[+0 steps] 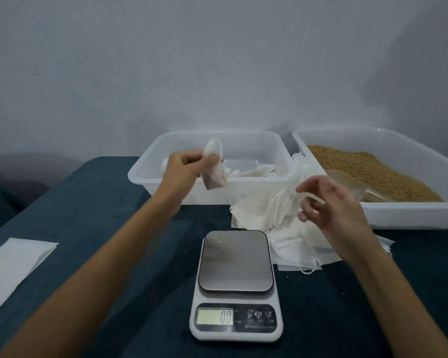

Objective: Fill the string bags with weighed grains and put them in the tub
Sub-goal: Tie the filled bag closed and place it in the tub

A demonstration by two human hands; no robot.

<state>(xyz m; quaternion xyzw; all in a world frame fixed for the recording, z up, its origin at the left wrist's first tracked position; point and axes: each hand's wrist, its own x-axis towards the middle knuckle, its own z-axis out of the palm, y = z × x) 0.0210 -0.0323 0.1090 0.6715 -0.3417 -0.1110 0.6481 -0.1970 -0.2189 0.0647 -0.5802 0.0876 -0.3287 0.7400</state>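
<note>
My left hand [185,167] pinches a small white string bag [215,175] with grain showing dark in its lower part, held over the front wall of the left white tub [166,184]. Several filled bags [256,171] lie inside that tub. My right hand [331,202] hovers over a heap of empty white bags [264,215], fingers loosely curled, with a white string running across its fingers. The right tub [411,215] holds brown grain [373,169] and a clear scoop [352,184]. The scale [235,285] stands in front, its plate bare, reading 0.0.
Everything rests on a dark blue table [114,241]. A flat white sheet [11,267] lies at its left edge. A plain pale wall stands right behind the two tubs.
</note>
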